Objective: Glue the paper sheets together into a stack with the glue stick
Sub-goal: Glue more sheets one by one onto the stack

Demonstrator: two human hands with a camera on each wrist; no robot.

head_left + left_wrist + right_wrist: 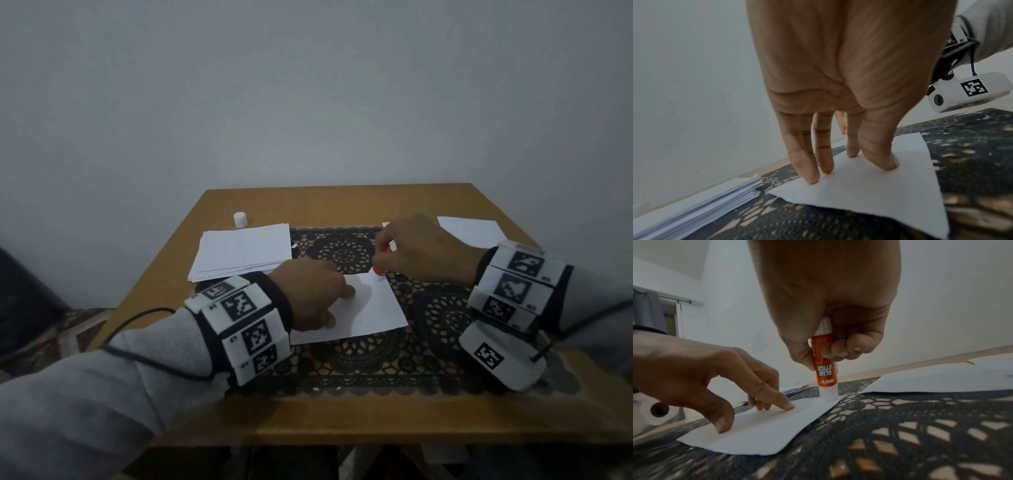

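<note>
A single white paper sheet (370, 308) (869, 191) (764, 431) lies on the black lace mat (359, 359). My left hand (318, 298) (838, 162) (740, 386) presses it flat with straight fingertips (813, 180) and thumb. My right hand (418, 250) (828, 345) grips an orange glue stick (379, 272) (825, 368) upright, its white tip touching the sheet's far right corner. A pile of white sheets (243, 250) (694, 211) sits to the left. More white paper (472, 231) (941, 379) lies at the right rear.
The white glue cap (240, 219) stands behind the pile, near the table's back left. The wooden table (342, 414) ends against a pale wall. Cables trail from both wristbands.
</note>
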